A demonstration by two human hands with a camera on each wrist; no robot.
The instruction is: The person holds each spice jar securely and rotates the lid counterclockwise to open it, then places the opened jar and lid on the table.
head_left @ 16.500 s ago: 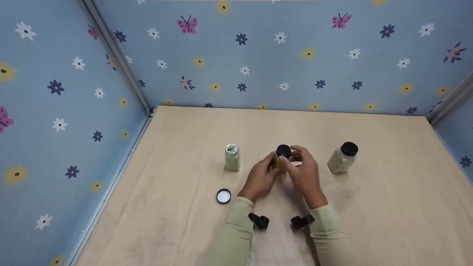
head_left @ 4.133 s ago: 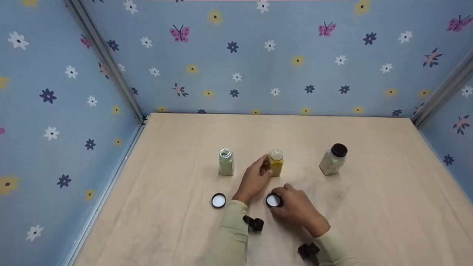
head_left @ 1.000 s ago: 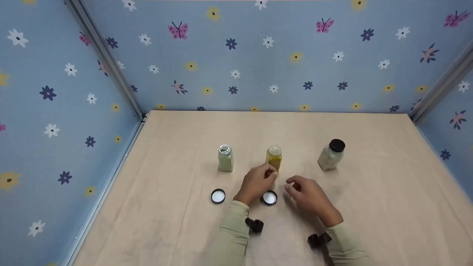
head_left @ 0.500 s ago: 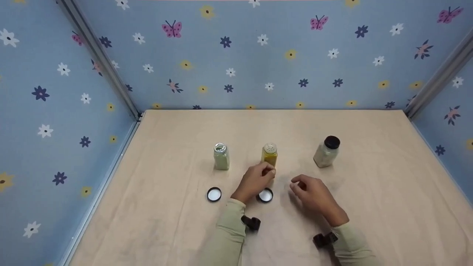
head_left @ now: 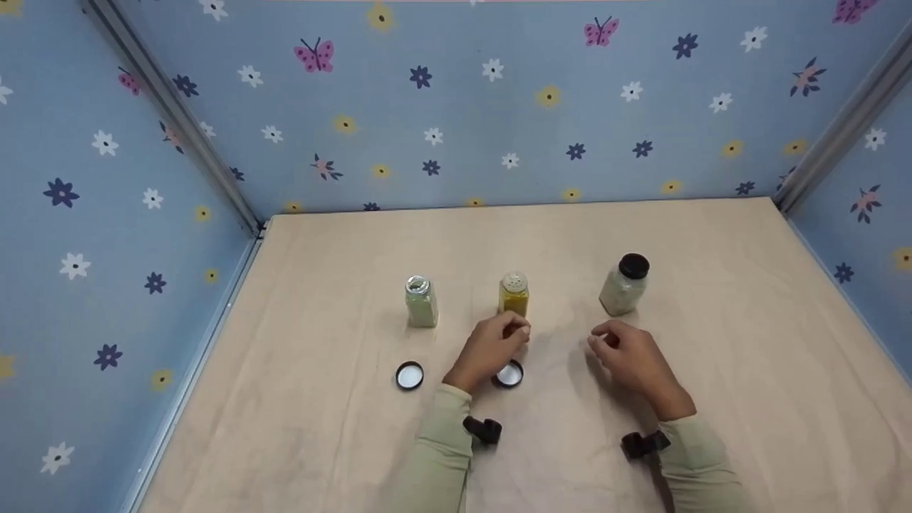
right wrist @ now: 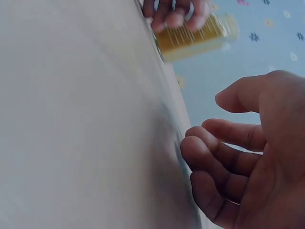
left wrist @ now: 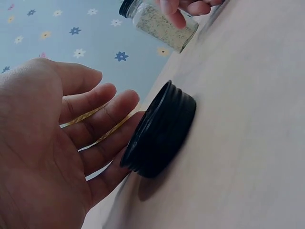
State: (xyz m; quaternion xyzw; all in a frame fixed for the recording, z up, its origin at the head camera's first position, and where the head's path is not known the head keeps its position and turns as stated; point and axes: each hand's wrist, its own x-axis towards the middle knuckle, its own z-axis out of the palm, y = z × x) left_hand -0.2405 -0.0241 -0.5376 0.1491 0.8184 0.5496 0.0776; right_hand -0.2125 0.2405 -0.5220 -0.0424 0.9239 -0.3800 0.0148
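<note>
My left hand [head_left: 490, 349] is loosely curled and holds nothing, in front of a yellow-filled shaker jar [head_left: 514, 293] with a perforated white top. Beneath it, a black lid [head_left: 509, 375] lies on the table, white inside up, partly covered by the hand; the left wrist view shows the lid [left wrist: 159, 136] close beside the fingers. My right hand [head_left: 630, 360], fingers relaxed around nothing, hovers in front of a jar of pale, speckled contents [head_left: 623, 291] that wears a black lid. In the right wrist view the right hand [right wrist: 248, 157] has bare fingertips.
A jar with pale green contents [head_left: 422, 308] stands uncapped on the left. Another black lid [head_left: 410, 375] lies in front of it, inside up. A beige cloth [head_left: 306, 427] covers the table, and flowered blue panels [head_left: 456, 107] close off the back and sides.
The yellow jar's black lid has come off and been laid on the table. My left hand has let go of that jar. Lately my right hand has moved rightward, toward the capped jar.
</note>
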